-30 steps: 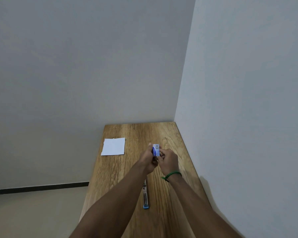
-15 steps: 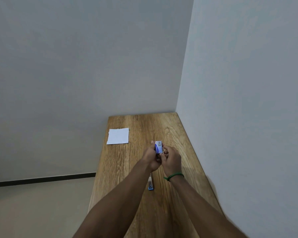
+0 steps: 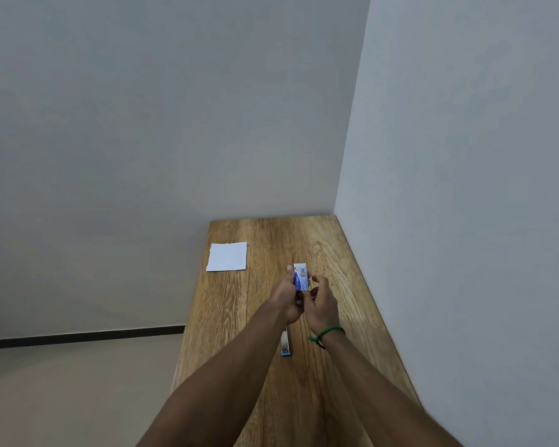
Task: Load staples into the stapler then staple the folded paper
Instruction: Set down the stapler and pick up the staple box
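The left hand [image 3: 286,298] gripped a small blue-and-white staple box [image 3: 300,278], held upright above the middle of the wooden table [image 3: 339,253]. The right hand [image 3: 321,301], with a green band [image 3: 328,332] on its wrist, sat just beside the box at its four o'clock, fingers curled toward its lower end; whether they pinched anything could not be told. The stapler [image 3: 285,345] lay on the table at six o'clock from the hands, partly under the left forearm. The folded paper [image 3: 227,256] lay flat at ten o'clock, by the table's left edge.
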